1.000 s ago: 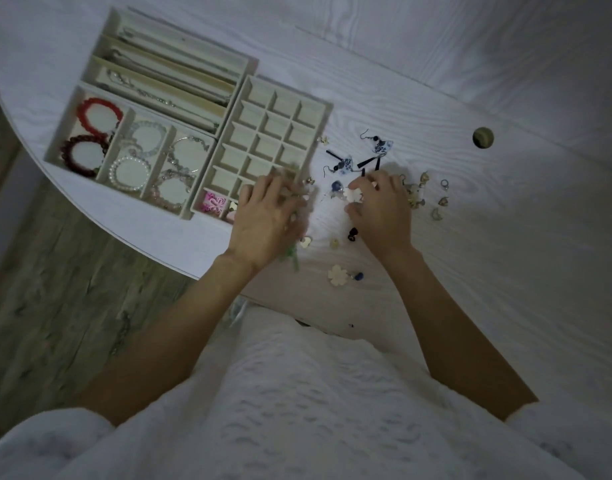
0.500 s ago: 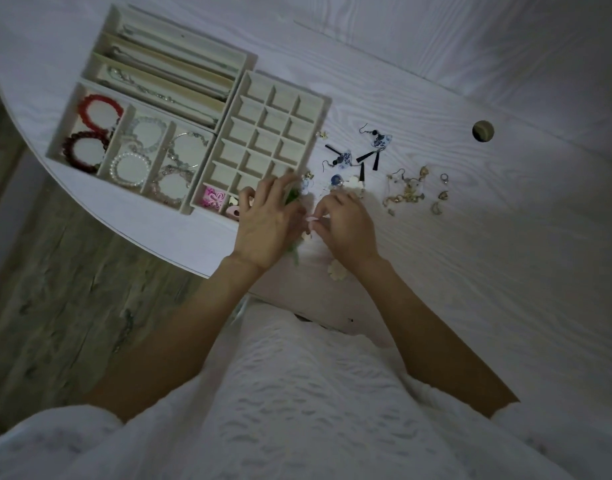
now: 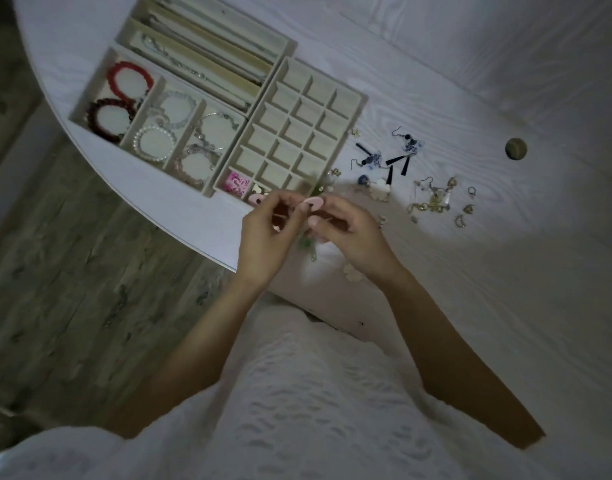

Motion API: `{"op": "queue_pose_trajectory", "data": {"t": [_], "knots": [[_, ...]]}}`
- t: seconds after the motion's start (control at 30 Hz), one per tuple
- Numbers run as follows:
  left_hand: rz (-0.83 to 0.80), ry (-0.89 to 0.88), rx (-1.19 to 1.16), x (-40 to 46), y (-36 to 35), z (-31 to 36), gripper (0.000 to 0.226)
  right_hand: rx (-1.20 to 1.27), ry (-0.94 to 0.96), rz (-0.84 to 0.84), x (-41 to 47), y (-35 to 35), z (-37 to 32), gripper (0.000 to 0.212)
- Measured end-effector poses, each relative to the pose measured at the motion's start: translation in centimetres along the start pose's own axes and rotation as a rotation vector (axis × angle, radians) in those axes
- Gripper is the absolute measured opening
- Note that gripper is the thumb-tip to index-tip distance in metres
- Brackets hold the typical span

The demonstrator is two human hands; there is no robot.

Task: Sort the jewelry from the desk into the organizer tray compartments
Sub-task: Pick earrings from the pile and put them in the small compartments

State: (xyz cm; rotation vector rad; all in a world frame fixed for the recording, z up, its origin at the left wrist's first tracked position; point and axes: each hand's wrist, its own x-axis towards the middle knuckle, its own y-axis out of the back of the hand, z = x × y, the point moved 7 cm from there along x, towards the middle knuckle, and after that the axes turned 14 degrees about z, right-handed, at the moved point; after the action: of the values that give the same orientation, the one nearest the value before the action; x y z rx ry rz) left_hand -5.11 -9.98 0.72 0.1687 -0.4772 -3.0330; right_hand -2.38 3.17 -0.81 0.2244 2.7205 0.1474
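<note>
My left hand (image 3: 263, 240) and my right hand (image 3: 353, 233) meet fingertip to fingertip above the desk's front edge. Both pinch a small green dangling earring (image 3: 306, 245), blurred, which hangs between them. Just beyond them lies the beige grid tray (image 3: 346, 109); its nearest corner compartment holds a pink piece (image 3: 237, 183) and a pale pink piece (image 3: 257, 199) sits beside it. Loose on the desk to the right are blue-and-white earrings (image 3: 412, 147), black bar earrings (image 3: 398, 161) and a gold cluster (image 3: 432, 202). A white flower piece (image 3: 352, 272) rests by my right wrist.
A bracelet tray (image 3: 90, 98) with red, dark, clear and pearl bracelets sits left of the grid tray. Behind it a long-slot tray (image 3: 283, 43) holds chains. A round cable hole (image 3: 515, 148) is at the far right. The curved desk edge (image 3: 180, 223) drops to the floor on the left.
My right hand left the loose pile and came left to meet my left hand. Both hands lifted off the desk toward me with the green earring between them.
</note>
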Motion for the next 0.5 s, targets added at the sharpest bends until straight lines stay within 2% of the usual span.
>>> {"op": "queue_pose_trajectory", "data": {"t": [0.07, 0.13, 0.2, 0.4, 0.5], "knots": [[0.031, 0.078, 0.012, -0.3, 0.8, -1.5, 0.013, -0.097, 0.008, 0.033, 0.3, -0.5, 0.7, 0.013], [0.001, 0.162, 0.003, -0.6, 1.3, -2.7, 0.027, -0.189, 0.022, 0.079, 0.6, -0.7, 1.2, 0.014], [-0.04, 0.192, 0.026, -0.8, 1.7, -3.5, 0.031, -0.223, 0.039, 0.095, 0.9, -1.3, 1.1, 0.015], [0.015, 0.092, 0.202, 0.3, 3.2, -4.3, 0.003, -0.321, 0.167, 0.09, 2.4, -2.9, -0.7, 0.015], [0.066, 0.007, 0.304, 1.3, 3.6, -4.2, 0.013, -0.388, 0.202, 0.095, 3.4, -3.2, -1.3, 0.017]]}}
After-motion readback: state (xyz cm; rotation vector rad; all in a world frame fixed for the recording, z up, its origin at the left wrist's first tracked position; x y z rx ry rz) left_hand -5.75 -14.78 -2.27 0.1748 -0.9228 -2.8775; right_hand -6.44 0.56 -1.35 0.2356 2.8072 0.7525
